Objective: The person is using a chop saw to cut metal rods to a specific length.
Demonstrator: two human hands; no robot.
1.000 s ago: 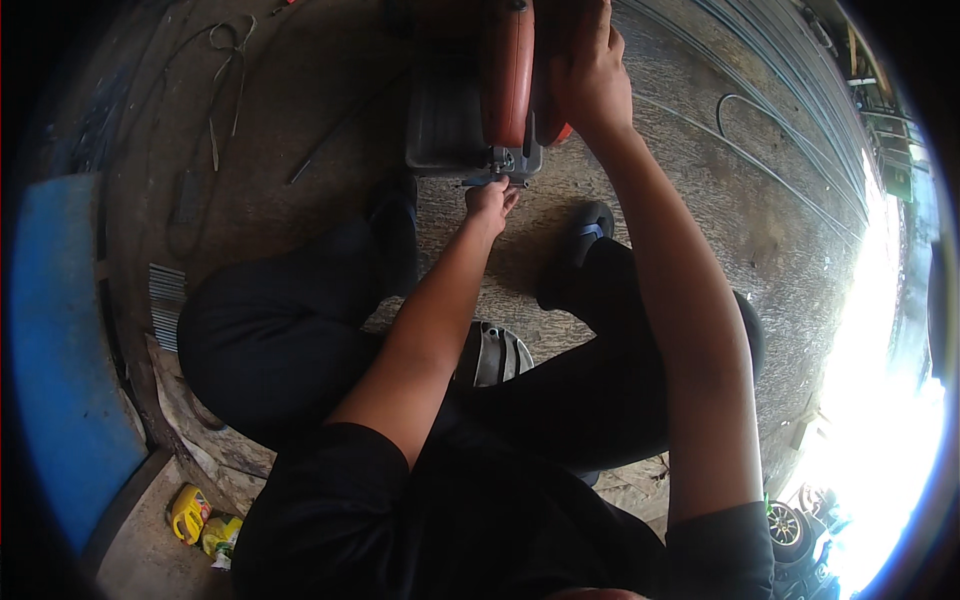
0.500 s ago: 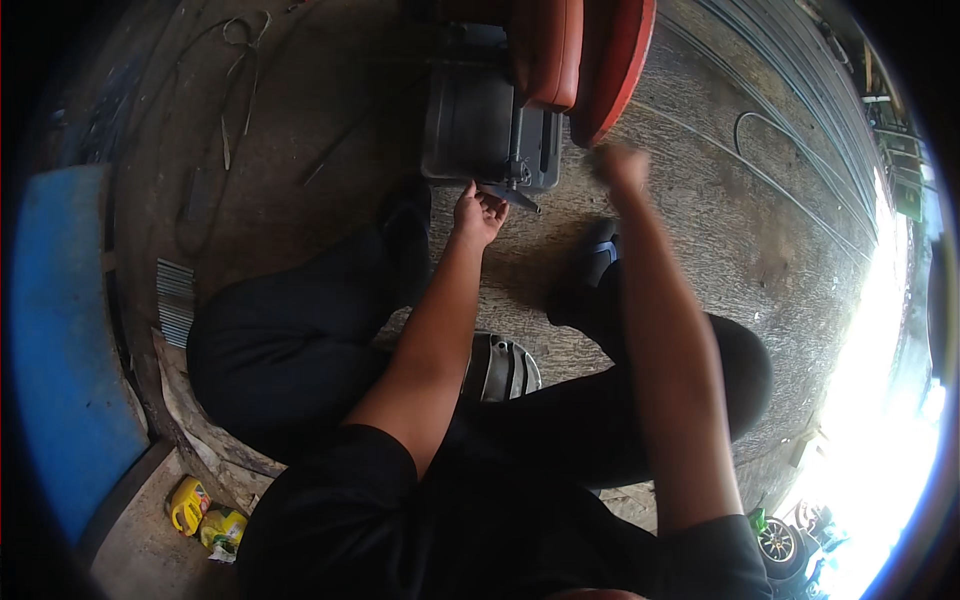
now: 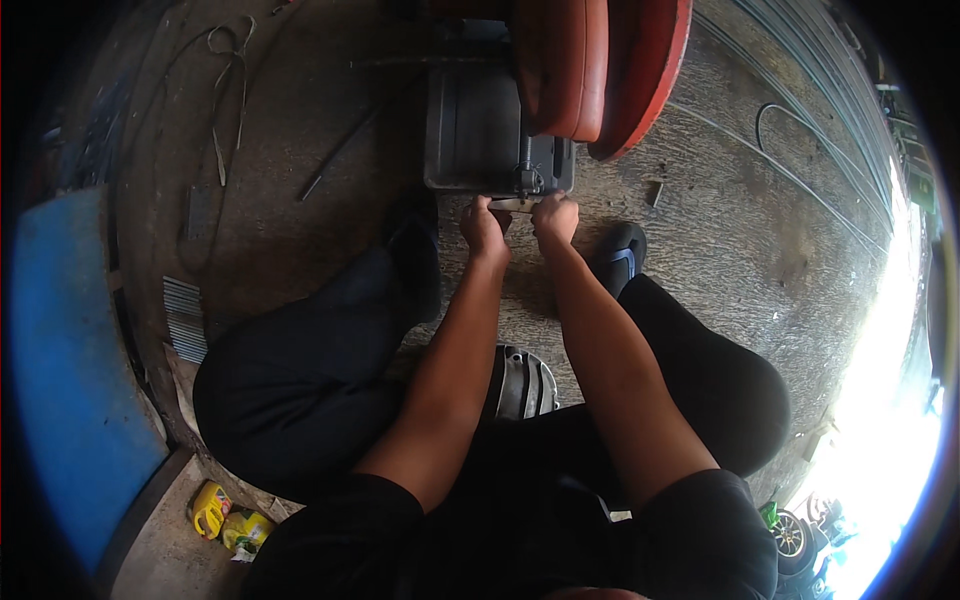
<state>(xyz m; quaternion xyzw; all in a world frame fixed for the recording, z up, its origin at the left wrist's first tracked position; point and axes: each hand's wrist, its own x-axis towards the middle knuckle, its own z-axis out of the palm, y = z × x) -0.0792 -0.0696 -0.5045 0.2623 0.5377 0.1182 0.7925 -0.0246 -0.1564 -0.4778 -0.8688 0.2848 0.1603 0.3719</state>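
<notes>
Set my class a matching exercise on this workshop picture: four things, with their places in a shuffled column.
Things
1. Flat piece
2. Blue panel
3. Yellow container
4. Long rods

Places
A. On the floor at the upper right
B. At the lower left, beside a green-and-yellow packet
C. Between the left hand and the right hand
D. Along the picture's left edge

Right pairs: 1-C, 2-D, 3-B, 4-A.
</notes>
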